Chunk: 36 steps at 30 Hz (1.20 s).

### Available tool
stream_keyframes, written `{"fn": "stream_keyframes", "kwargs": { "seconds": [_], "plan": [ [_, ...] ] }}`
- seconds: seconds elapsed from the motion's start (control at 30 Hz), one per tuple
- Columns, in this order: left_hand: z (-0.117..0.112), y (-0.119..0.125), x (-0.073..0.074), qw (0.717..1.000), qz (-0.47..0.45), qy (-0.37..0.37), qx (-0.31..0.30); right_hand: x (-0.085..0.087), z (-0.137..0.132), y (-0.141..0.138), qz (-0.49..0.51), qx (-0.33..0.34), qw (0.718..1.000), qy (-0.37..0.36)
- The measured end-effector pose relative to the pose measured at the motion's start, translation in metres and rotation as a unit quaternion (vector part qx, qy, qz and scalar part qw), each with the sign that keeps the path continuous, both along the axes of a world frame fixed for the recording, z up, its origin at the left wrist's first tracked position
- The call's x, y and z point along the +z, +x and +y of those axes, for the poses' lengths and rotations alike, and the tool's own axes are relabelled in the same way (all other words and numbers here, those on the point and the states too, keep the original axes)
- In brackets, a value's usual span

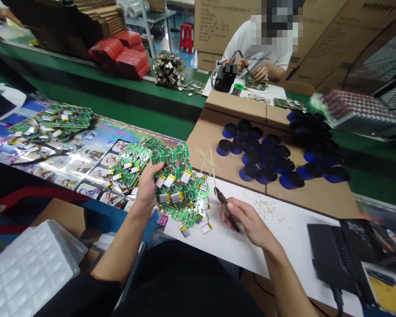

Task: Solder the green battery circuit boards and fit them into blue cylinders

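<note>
My left hand [148, 184] is closed round the edge of a thick bunch of round green circuit boards [178, 185] with small silver batteries wired to them, held just above a white sheet [284, 229]. My right hand [247, 220] grips a thin black soldering iron [225, 206] like a pen, its tip pointing up and left toward the bunch. A few loose batteries [194, 229] lie on the sheet below the boards.
More green boards [53, 121] lie in a heap at the left on a colourful printed mat. Cardboard with several blue-black round caps [267, 158] lies behind the sheet. A black unit [336, 255] stands at the right, white foam [29, 268] at lower left. A person [264, 57] works opposite.
</note>
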<state>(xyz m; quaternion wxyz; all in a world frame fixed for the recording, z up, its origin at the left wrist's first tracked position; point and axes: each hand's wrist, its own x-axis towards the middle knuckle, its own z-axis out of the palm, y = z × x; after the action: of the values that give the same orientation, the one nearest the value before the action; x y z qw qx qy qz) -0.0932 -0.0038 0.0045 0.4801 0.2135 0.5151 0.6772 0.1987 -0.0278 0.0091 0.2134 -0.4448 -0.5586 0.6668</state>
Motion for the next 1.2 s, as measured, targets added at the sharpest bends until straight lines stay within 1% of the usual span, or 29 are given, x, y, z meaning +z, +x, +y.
{"fn": "stream_keyframes", "kwargs": {
  "seconds": [0.03, 0.07, 0.1, 0.17, 0.23, 0.3, 0.33, 0.4, 0.47, 0.5, 0.53, 0.57, 0.6, 0.67, 0.7, 0.77, 0.83, 0.9, 0.97, 1.0, 1.03, 1.07, 1.1, 1.2],
  "plan": [
    [-0.001, -0.007, 0.001, 1.0, 0.016, 0.003, -0.007, 0.007, 0.011, 0.002, -0.079, 0.0, 0.995, 0.062],
    [-0.002, -0.014, 0.002, 0.999, 0.038, 0.007, -0.028, 0.014, 0.022, 0.003, -0.154, 0.001, 0.981, 0.118],
    [-0.003, -0.02, 0.003, 0.996, 0.066, 0.011, -0.059, 0.021, 0.033, 0.002, -0.223, 0.004, 0.961, 0.165],
    [-0.006, -0.03, 0.009, 0.98, 0.152, 0.016, -0.131, 0.033, 0.052, -0.005, -0.34, 0.02, 0.913, 0.225],
    [-0.008, -0.036, 0.02, 0.948, 0.256, 0.021, -0.19, 0.042, 0.065, -0.016, -0.439, 0.038, 0.863, 0.248],
    [-0.01, -0.039, 0.034, 0.911, 0.348, 0.033, -0.219, 0.047, 0.073, -0.027, -0.506, 0.048, 0.822, 0.256],
    [-0.011, -0.041, 0.041, 0.894, 0.387, 0.039, -0.224, 0.048, 0.075, -0.03, -0.524, 0.05, 0.809, 0.26],
    [-0.013, -0.045, 0.057, 0.855, 0.467, 0.05, -0.221, 0.05, 0.077, -0.034, -0.536, 0.048, 0.8, 0.266],
    [-0.015, -0.049, 0.071, 0.811, 0.546, 0.06, -0.201, 0.049, 0.075, -0.033, -0.524, 0.033, 0.808, 0.268],
    [-0.017, -0.052, 0.077, 0.79, 0.58, 0.066, -0.187, 0.048, 0.073, -0.03, -0.505, 0.021, 0.82, 0.267],
    [-0.018, -0.055, 0.082, 0.774, 0.605, 0.074, -0.169, 0.047, 0.071, -0.027, -0.473, 0.008, 0.84, 0.267],
    [-0.019, -0.058, 0.087, 0.765, 0.621, 0.085, -0.15, 0.044, 0.069, -0.024, -0.43, -0.005, 0.863, 0.264],
    [-0.019, -0.06, 0.092, 0.762, 0.627, 0.097, -0.133, 0.041, 0.066, -0.02, -0.38, -0.018, 0.889, 0.256],
    [-0.016, -0.065, 0.102, 0.765, 0.625, 0.112, -0.11, 0.033, 0.059, -0.015, -0.279, -0.036, 0.933, 0.226],
    [-0.012, -0.066, 0.107, 0.769, 0.622, 0.109, -0.105, 0.028, 0.056, -0.013, -0.236, -0.042, 0.949, 0.206],
    [0.002, -0.07, 0.114, 0.776, 0.615, 0.079, -0.117, 0.02, 0.047, -0.01, -0.17, -0.046, 0.97, 0.17],
    [0.021, -0.077, 0.117, 0.783, 0.599, 0.033, -0.163, 0.014, 0.039, -0.009, -0.13, -0.052, 0.98, 0.144],
    [0.04, -0.085, 0.116, 0.802, 0.563, 0.01, -0.201, 0.012, 0.03, -0.008, -0.105, -0.06, 0.985, 0.124],
    [0.054, -0.092, 0.114, 0.826, 0.524, 0.011, -0.208, 0.01, 0.022, -0.007, -0.077, -0.066, 0.989, 0.108],
    [0.058, -0.094, 0.114, 0.836, 0.511, 0.017, -0.199, 0.01, 0.018, -0.008, -0.06, -0.068, 0.991, 0.102],
    [0.059, -0.094, 0.116, 0.84, 0.508, 0.024, -0.188, 0.009, 0.015, -0.009, -0.043, -0.068, 0.992, 0.096],
    [0.058, -0.093, 0.12, 0.836, 0.518, 0.032, -0.18, 0.007, 0.011, -0.01, -0.026, -0.067, 0.993, 0.09],
    [0.054, -0.091, 0.125, 0.823, 0.541, 0.042, -0.171, 0.006, 0.008, -0.012, -0.013, -0.066, 0.994, 0.085],
    [0.041, -0.08, 0.142, 0.765, 0.624, 0.092, -0.127, 0.0, 0.001, -0.018, 0.017, -0.063, 0.995, 0.071]
  ]
}}
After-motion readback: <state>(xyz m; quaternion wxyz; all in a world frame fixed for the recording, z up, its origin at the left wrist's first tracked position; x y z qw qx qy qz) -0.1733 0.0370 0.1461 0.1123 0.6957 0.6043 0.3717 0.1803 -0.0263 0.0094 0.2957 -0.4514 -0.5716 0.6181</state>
